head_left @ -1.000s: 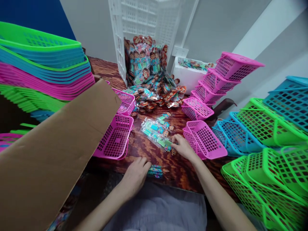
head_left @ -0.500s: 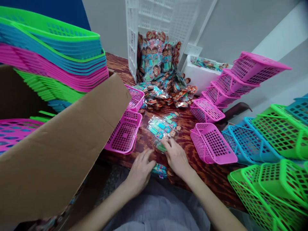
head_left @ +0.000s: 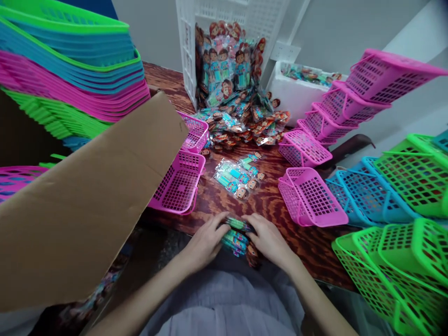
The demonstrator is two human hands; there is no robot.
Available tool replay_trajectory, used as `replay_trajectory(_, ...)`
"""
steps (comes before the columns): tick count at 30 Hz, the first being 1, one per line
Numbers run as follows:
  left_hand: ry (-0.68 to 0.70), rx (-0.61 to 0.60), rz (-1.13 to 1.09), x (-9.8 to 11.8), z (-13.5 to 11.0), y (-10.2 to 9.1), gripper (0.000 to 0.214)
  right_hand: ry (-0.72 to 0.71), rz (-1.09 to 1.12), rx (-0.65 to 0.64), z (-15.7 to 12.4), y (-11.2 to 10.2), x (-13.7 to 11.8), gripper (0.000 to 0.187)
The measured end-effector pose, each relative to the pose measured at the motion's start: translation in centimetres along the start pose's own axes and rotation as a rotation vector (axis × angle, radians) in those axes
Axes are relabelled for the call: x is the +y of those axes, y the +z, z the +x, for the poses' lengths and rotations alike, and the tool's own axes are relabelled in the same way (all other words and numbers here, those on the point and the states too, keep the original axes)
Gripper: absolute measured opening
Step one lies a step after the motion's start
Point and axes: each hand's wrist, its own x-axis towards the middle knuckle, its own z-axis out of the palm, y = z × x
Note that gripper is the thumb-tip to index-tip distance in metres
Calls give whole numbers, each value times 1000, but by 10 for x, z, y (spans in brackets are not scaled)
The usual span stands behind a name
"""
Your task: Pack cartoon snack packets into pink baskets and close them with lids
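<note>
A stack of small clear packets printed with cartoon figures (head_left: 235,241) is held at the table's front edge, above my lap. My left hand (head_left: 208,238) grips its left end, thumb on top and fingers behind. On the right end, beside the brown-haired printed heads, my right hand (head_left: 271,237) is closed too. Just beyond the hands, several loose packets (head_left: 233,177) lie flat and overlapping on the dark wood table (head_left: 213,200). A big heap of similar packets (head_left: 238,123) spills forward from a tipped white plastic crate (head_left: 188,60).
Pink baskets (head_left: 178,184) stand left of the loose packets, partly behind a cardboard box flap (head_left: 105,186). Nested baskets (head_left: 87,70) rise behind it. On the right are stacked pink baskets (head_left: 350,100), blue baskets (head_left: 371,191) and green baskets (head_left: 378,261). A white foam box (head_left: 290,93) holds packets.
My right hand has drawn a packet back from the loose group to the stack, and both hands now hold the stack between them. The view has shifted slightly.
</note>
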Motion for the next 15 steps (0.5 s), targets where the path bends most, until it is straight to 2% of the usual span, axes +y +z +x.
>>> replay_trajectory(6,-15,72,148,7,2,2,47,-8,61,-8,3,5,-6,27)
replay_trajectory(10,-1,88,226,11,5,-1,39,-21,105,8,4,6,-5,26)
replay_trajectory(15,-18,97,212,5,3,2,39,-34,134,-3,2,0,-6,31)
